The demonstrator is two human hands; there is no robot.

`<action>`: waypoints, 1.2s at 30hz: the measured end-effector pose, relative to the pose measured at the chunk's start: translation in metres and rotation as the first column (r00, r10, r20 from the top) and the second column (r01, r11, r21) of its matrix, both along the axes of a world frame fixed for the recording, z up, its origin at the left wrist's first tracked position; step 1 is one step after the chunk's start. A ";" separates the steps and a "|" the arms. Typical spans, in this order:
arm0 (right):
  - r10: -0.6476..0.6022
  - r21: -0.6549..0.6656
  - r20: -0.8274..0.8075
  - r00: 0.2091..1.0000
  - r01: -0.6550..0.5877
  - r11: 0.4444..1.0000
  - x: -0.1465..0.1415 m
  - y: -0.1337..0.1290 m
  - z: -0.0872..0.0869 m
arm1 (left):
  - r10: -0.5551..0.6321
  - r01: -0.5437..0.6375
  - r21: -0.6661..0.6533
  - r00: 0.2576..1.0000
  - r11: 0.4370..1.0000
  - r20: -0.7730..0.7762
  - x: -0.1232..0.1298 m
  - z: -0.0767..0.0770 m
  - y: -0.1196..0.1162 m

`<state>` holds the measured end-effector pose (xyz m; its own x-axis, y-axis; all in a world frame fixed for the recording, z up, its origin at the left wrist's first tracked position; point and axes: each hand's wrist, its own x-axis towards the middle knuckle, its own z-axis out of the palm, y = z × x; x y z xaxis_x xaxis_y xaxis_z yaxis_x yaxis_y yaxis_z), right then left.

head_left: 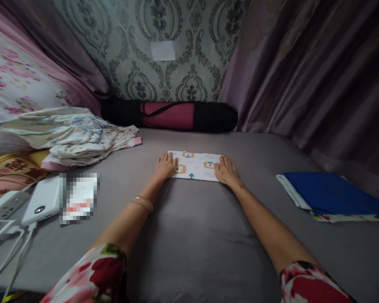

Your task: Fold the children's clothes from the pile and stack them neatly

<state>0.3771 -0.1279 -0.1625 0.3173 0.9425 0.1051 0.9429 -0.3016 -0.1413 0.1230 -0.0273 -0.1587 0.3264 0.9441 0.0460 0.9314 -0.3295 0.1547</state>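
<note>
A white cloth [197, 166], printed with small orange lion-like figures and green marks, lies folded into a flat rectangle on the grey bed sheet [189, 219]. My left hand [166, 166] rests flat on its left end, fingers stretched away from me. On the right end lies my right hand [226, 170], also flat with its fingers out. Both palms face down, and neither hand grips the cloth. A pale bangle sits on my left wrist.
Crumpled light clothes [85, 134] lie at left, near a white power bank [44, 200] and a power strip [8, 206] with cables. Folded blue fabric [328, 191] is at right. A black and maroon roll bag [169, 114] lies along the patterned wall.
</note>
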 end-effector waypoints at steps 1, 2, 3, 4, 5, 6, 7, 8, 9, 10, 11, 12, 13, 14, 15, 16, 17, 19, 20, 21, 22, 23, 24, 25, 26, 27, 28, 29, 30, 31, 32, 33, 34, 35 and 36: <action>-0.003 -0.003 -0.004 1.000 0.003 1.000 -0.001 0.001 0.002 | 0.002 -0.002 0.009 1.000 1.000 -0.004 0.001 0.002 -0.001; -0.007 -0.003 -0.006 1.000 0.007 1.000 -0.001 0.002 0.004 | 0.006 -0.006 0.033 1.000 0.999 -0.006 0.003 0.004 -0.002; -0.010 0.004 -0.005 1.000 0.010 1.000 -0.002 0.003 0.007 | 0.006 -0.006 0.073 1.000 0.997 -0.004 0.005 0.006 -0.004; -0.012 0.019 0.000 1.000 0.012 1.000 -0.004 0.004 0.009 | 0.000 0.000 0.123 1.000 0.992 0.003 0.008 0.008 -0.005; -0.011 0.038 0.007 1.000 0.011 0.999 -0.005 0.005 0.010 | -0.011 0.009 0.167 1.000 0.986 0.011 0.010 0.009 -0.007; -0.008 0.054 0.012 1.000 0.008 0.999 -0.006 0.006 0.011 | -0.023 0.019 0.190 1.000 0.982 0.016 0.012 0.010 -0.008; -0.005 0.057 0.012 1.000 0.005 0.998 -0.007 0.006 0.011 | -0.034 0.031 0.185 0.999 0.982 0.018 0.014 0.010 -0.008; 0.000 0.048 0.007 1.000 0.000 0.999 -0.008 0.007 0.010 | -0.044 0.042 0.158 0.999 0.987 0.013 0.016 0.009 -0.008; 0.004 0.030 -0.002 1.000 -0.004 1.000 -0.009 0.007 0.009 | -0.054 0.054 0.118 0.999 0.992 0.004 0.016 0.008 -0.008; 0.008 0.010 -0.012 1.000 -0.008 1.000 -0.009 0.007 0.008 | -0.065 0.065 0.080 0.998 0.995 -0.006 0.017 0.007 -0.007; 0.009 -0.007 -0.021 1.000 -0.009 1.000 -0.010 0.007 0.008 | -0.075 0.075 0.054 0.997 0.996 -0.014 0.017 0.006 -0.006; 0.007 -0.015 -0.026 1.000 -0.007 1.000 -0.011 0.007 0.007 | -0.079 0.080 0.044 0.997 0.996 -0.019 0.017 0.005 -0.005; 0.005 -0.009 -0.024 1.000 -0.005 1.000 -0.012 0.008 0.007 | -0.076 0.077 0.048 0.997 0.996 -0.021 0.017 0.005 -0.005; 0.005 0.007 -0.018 1.000 -0.005 1.000 -0.013 0.008 0.008 | -0.068 0.069 0.063 0.997 0.996 -0.021 0.018 0.005 -0.004; 0.011 0.029 -0.007 1.000 -0.011 1.000 -0.015 0.009 0.008 | -0.064 0.066 0.083 0.998 0.994 -0.020 0.019 0.006 -0.005; 0.024 0.050 0.005 1.000 -0.024 0.998 -0.017 0.009 0.009 | -0.066 0.068 0.102 0.998 0.993 -0.019 0.020 0.006 -0.005; 0.040 0.060 0.015 0.999 -0.041 0.997 -0.020 0.010 0.009 | -0.076 0.078 0.109 0.997 0.991 -0.020 0.022 0.007 -0.006; 0.067 0.045 0.021 0.998 -0.068 0.997 -0.025 0.010 0.009 | -0.103 0.105 0.087 0.994 0.991 -0.027 0.024 0.006 -0.008; 0.073 0.023 0.016 0.997 -0.073 0.997 -0.027 0.010 0.009 | -0.110 0.112 0.066 0.993 0.992 -0.031 0.025 0.006 -0.009; 0.073 0.002 0.010 0.997 -0.073 0.997 -0.029 0.011 0.009 | -0.109 0.110 0.052 0.993 0.992 -0.033 0.027 0.005 -0.010; 0.070 -0.009 0.006 0.998 -0.070 0.997 -0.031 0.011 0.010 | -0.104 0.106 0.057 0.994 0.993 -0.034 0.028 0.005 -0.011; 0.070 -0.006 0.005 0.998 -0.070 0.998 -0.033 0.011 0.010 | -0.102 0.105 0.083 0.994 0.991 -0.032 0.029 0.004 -0.012; 0.072 0.008 0.007 0.997 -0.072 0.997 -0.035 0.012 0.011 | -0.105 0.108 0.119 0.994 0.987 -0.028 0.031 0.003 -0.013; 0.077 0.024 0.009 0.997 -0.077 0.997 -0.037 0.012 0.011 | -0.114 0.116 0.153 0.993 0.981 -0.024 0.033 0.003 -0.014; 0.085 0.036 0.010 0.996 -0.086 0.996 -0.040 0.013 0.012 | -0.129 0.130 0.173 0.991 0.976 -0.021 0.035 0.002 -0.015; 0.095 0.040 0.008 0.995 -0.095 0.995 -0.042 0.014 0.012 | -0.146 0.147 0.175 0.989 0.974 -0.021 0.037 0.002 -0.016; 0.103 0.033 0.002 0.995 -0.103 0.994 -0.045 0.014 0.012 | -0.161 0.163 0.160 0.987 0.974 -0.022 0.040 0.001 -0.017; 0.107 0.018 -0.007 0.994 -0.106 0.994 -0.047 0.015 0.013 | -0.173 0.175 0.137 0.985 0.975 -0.025 0.041 0.001 -0.018; 0.105 0.003 -0.017 0.994 -0.105 0.994 -0.049 0.016 0.013 | -0.179 0.182 0.115 0.983 0.977 -0.029 0.043 0.001 -0.019; 0.102 -0.005 -0.024 0.994 -0.103 0.995 -0.051 0.016 0.013 | -0.183 0.185 0.105 0.983 0.977 -0.031 0.044 0.000 -0.020; 0.102 0.001 -0.026 0.994 -0.102 0.995 -0.053 0.017 0.013 | -0.183 0.186 0.112 0.983 0.976 -0.031 0.045 0.000 -0.021; 0.105 0.017 -0.023 0.994 -0.104 0.994 -0.055 0.017 0.013 | -0.184 0.186 0.133 0.982 0.973 -0.028 0.046 0.000 -0.022; 0.113 0.033 -0.018 0.993 -0.112 0.993 -0.057 0.017 0.013 | -0.190 0.192 0.154 0.981 0.969 -0.026 0.047 -0.001 -0.023; 0.125 0.044 -0.013 0.992 -0.124 0.991 -0.059 0.018 0.012 | -0.200 0.202 0.168 0.979 0.965 -0.025 0.047 -0.001 -0.024; 0.137 0.046 -0.008 0.991 -0.137 0.990 -0.060 0.018 0.012 | -0.214 0.216 0.172 0.976 0.961 -0.027 0.048 -0.001 -0.025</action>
